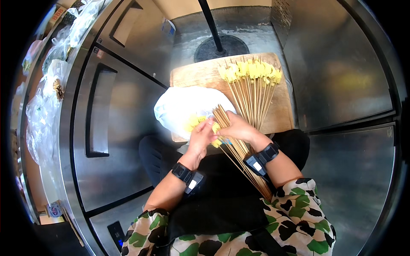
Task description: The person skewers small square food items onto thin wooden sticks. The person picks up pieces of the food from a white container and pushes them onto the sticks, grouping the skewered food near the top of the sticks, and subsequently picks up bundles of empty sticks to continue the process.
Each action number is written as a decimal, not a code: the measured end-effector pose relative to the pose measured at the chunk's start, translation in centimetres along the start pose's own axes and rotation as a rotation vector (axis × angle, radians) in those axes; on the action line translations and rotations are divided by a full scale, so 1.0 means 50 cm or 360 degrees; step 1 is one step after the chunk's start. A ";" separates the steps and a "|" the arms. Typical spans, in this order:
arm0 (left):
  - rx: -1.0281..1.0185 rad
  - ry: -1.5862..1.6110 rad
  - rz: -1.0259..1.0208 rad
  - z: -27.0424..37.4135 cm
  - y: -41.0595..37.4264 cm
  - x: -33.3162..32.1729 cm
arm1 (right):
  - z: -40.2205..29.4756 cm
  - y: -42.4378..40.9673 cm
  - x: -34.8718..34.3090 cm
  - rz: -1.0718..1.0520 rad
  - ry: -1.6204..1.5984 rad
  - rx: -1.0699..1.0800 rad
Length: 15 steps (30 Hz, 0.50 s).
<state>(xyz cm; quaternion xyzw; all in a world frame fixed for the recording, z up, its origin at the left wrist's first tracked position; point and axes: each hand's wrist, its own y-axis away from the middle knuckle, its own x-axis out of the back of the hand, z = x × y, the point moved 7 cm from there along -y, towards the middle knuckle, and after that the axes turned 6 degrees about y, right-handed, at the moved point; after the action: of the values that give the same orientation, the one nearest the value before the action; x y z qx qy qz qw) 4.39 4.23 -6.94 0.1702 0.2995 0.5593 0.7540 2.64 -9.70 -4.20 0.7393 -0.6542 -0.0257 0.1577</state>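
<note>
A bundle of thin bamboo skewers (235, 144) lies in my right hand (240, 127), tips pointing up and away from me. Beside it, my left hand (202, 133) pinches a piece of yellow, bumpy food (216, 128) at a skewer; its exact kind I cannot tell. More yellow pieces (193, 122) rest in a white plastic bag (192, 102) just beyond my left hand. Several loaded skewers (251, 92) are fanned out on the wooden board (198, 73), with yellow pieces (256, 69) near their pointed far ends.
Steel cabinet doors with handles (128, 128) stand at the left, and steel panels (346, 70) at the right. Behind the board is a black pole on a round base (221, 48). Clear plastic bags (41, 118) and bundled sticks (58, 89) lie at the far left.
</note>
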 end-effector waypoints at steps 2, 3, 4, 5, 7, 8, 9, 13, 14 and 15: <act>-0.0472 -0.0475 0.0207 0.051 -0.031 0.047 | 0.006 0.000 0.000 -0.0087 -0.0203 0.0095; -0.0707 -0.0712 0.0315 0.075 -0.045 0.072 | 0.009 0.001 -0.001 -0.0127 -0.0309 0.0007; -0.0936 -0.1234 0.0418 0.097 -0.056 0.094 | 0.004 0.005 -0.004 -0.0172 -0.0413 -0.0080; -0.1159 -0.1763 0.0516 0.115 -0.065 0.111 | 0.002 0.009 -0.008 -0.0215 -0.0517 -0.0165; -0.1279 -0.2320 0.0555 0.131 -0.076 0.097 | 0.004 0.008 -0.008 -0.0200 -0.0590 -0.0096; -0.1183 -0.2343 0.0511 0.129 -0.088 0.100 | 0.006 0.008 -0.007 -0.0211 -0.0598 -0.0103; -0.1086 -0.2363 0.0469 0.128 -0.095 0.101 | 0.007 0.007 -0.008 -0.0224 -0.0605 -0.0110; -0.1017 -0.2338 0.0432 0.114 -0.127 0.111 | 0.005 0.008 -0.007 -0.0259 -0.0612 -0.0219; -0.0996 -0.2346 0.0423 0.112 -0.130 0.110 | 0.008 0.007 -0.009 -0.0246 -0.0643 -0.0215; -0.0973 -0.2355 0.0411 0.113 -0.128 0.102 | 0.013 0.006 -0.011 -0.0231 -0.0675 -0.0213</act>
<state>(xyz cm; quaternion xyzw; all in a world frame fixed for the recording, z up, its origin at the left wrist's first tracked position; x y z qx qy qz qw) 13.76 7.49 -7.75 0.3157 -0.4649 0.4416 0.6994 2.11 -9.35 -4.83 0.7503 -0.6146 -0.2351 0.0633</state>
